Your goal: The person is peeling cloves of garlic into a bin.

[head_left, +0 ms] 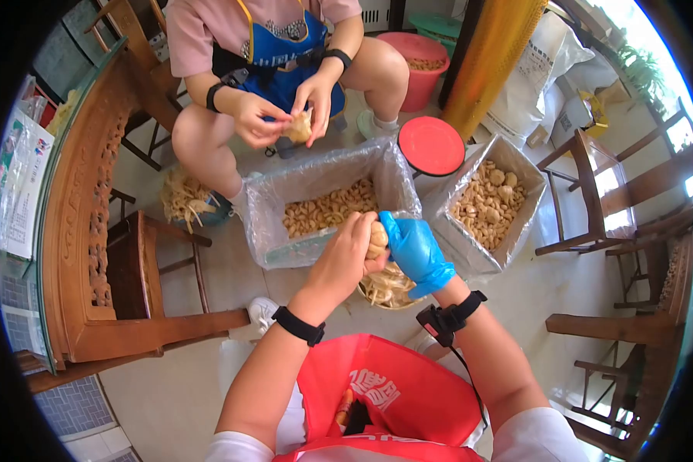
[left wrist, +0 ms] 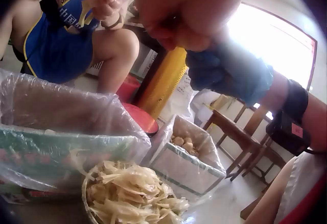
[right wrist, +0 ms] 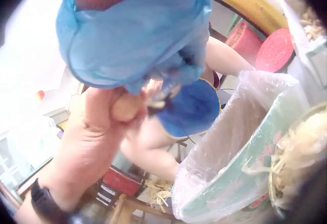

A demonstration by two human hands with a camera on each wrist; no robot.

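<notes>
A pale garlic bulb [head_left: 376,240] is held up in front of the red apron, between both hands. My bare left hand [head_left: 346,258] grips it with curled fingers and thumb. My right hand [head_left: 417,252], in a blue glove, pinches at the bulb's right side; in the right wrist view, whitish bits show at the gloved fingertips. Below the hands stands a bowl heaped with papery garlic skins [left wrist: 130,191]. Just beyond it, a plastic-lined box [head_left: 266,223] holds many loose cloves [head_left: 331,208].
To the right, another lined box [head_left: 525,223] contains cloves and whole bulbs [head_left: 497,177]. A red round lid or stool top [head_left: 431,145] sits between the boxes. Opposite, a person in a blue apron handles a garlic bulb [head_left: 300,127]. Wooden chairs [head_left: 589,189] flank both sides.
</notes>
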